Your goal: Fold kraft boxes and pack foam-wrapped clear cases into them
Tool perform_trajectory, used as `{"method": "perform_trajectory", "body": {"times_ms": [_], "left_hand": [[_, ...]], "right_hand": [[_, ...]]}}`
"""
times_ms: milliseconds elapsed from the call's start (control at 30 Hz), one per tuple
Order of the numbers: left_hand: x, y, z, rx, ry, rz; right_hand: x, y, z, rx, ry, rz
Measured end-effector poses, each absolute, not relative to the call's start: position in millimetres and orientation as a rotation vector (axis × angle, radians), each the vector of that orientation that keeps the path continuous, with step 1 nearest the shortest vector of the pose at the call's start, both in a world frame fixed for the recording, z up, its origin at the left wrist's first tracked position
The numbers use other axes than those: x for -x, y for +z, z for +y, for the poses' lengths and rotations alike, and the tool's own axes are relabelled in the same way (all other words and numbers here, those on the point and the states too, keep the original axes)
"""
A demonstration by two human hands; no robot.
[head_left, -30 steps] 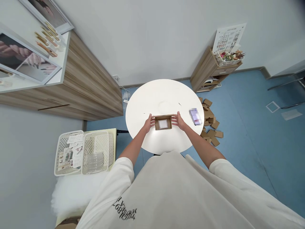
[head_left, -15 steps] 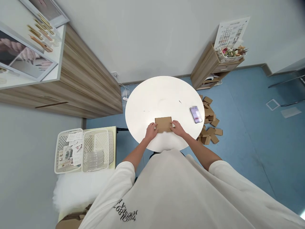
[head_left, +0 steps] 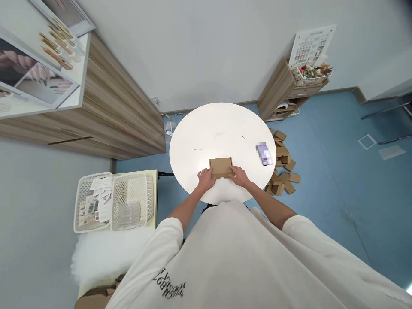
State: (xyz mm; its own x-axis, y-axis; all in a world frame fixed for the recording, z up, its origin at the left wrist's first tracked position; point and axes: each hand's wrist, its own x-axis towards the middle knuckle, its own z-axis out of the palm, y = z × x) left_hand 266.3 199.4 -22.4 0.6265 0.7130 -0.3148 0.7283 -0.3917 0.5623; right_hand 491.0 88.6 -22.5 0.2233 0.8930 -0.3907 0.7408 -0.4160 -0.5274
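A brown cardboard box (head_left: pixel 221 166), its lid down over the top, lies on the near half of the table (head_left: pixel 219 124), between the person's two hands. The fingers of the left hand (head_left: pixel 206 179) touch its near left corner, and those of the right hand (head_left: pixel 239 176) touch its near right corner; whether either set is clamped on the cardboard or only resting there, I cannot tell.

The table is white and round-edged, with a purple phone (head_left: pixel 264 154), blurred over, near its right edge. Past that edge, more small boxes (head_left: pixel 283 176) lie heaped on the blue floor (head_left: pixel 325 180). To the left, two white baskets stand side by side: one (head_left: pixel 77 210) holds papers, the other (head_left: pixel 149 199) clear plastic pieces. A wooden cabinet (head_left: pixel 122 107) stands beyond them.
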Motion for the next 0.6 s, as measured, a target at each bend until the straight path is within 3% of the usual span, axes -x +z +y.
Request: {"method": "perform_trajectory", "body": {"times_ms": [267,600], "left_hand": [[-275,6,218,-2.096,0.125,1.185],[-296,-11,241,-1.882,0.253,1.323]], "right_hand": [[-501,13,106,2.171,0.924,-1.345],[-507,0,126,2.158,0.924,-1.088]]}}
